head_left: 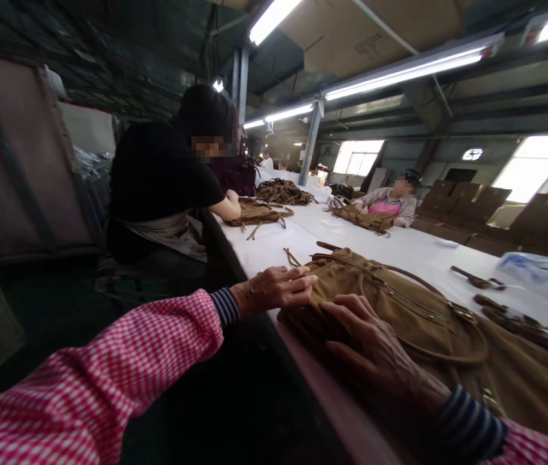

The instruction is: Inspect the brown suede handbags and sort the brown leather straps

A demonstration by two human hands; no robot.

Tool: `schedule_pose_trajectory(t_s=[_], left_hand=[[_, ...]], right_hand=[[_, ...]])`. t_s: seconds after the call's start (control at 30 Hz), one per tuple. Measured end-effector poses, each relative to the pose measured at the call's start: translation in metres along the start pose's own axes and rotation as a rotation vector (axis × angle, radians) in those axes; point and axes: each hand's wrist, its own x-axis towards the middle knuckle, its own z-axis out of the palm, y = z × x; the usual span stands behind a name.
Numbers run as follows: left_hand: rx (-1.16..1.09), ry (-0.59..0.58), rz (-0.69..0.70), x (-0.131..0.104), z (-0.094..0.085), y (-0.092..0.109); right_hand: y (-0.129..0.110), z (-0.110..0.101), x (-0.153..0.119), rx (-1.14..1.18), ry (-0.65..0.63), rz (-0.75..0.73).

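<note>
A brown fabric bag (pixel 414 297) with rolled handles, a zip and metal buckles lies on the white table in front of me. My left hand (pixel 278 287) reaches in from the left and touches the bag's far left edge, fingers stretched out and slightly bent; its thumb is hidden. Lower on the same side, my right hand (pixel 375 342) rests on the bag near the table's edge, its thumb and fingers apart. The fabric beneath my right palm is out of sight. A thin strap (pixel 292 257) sticks out past the bag beyond my left fingers.
Loose brown straps (pixel 477 279) and clear plastic (pixel 539 266) lie on the table (pixel 274 242) at right. A co-worker in black (pixel 162 174) leans over another brown bag (pixel 257 212) at left. Across sits another person (pixel 392 200) with a bag. Cardboard boxes (pixel 467 206) stand behind.
</note>
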Motion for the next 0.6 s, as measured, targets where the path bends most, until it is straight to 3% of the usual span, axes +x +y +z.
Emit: schedule_pose_trajectory(t_s=[0.13, 0.2, 0.33, 0.43, 0.5, 0.6], left_hand=[[0.122, 0.118, 0.022, -0.036, 0.019, 0.014], [0.142, 0.15, -0.023, -0.04, 0.022, 0.024], [0.179, 0.141, -0.157, 0.002, -0.002, 0.047], [0.216, 0.175, -0.143, 0.04, -0.011, 0.057], [0.208, 0.234, -0.117, 0.048, 0.005, 0.056], [0.204, 0.282, -0.289, 0.035, 0.05, 0.049]], right_hand=[[-0.004, 0.005, 0.001, -0.118, -0.132, -0.022], [-0.006, 0.008, 0.002, -0.154, -0.168, 0.003], [-0.009, 0.014, 0.002, -0.2, -0.177, -0.001], [-0.014, 0.017, 0.001, -0.211, -0.162, 0.015], [-0.017, 0.016, 0.002, -0.173, -0.144, 0.034], [-0.016, 0.012, 0.004, 0.014, -0.129, 0.055]])
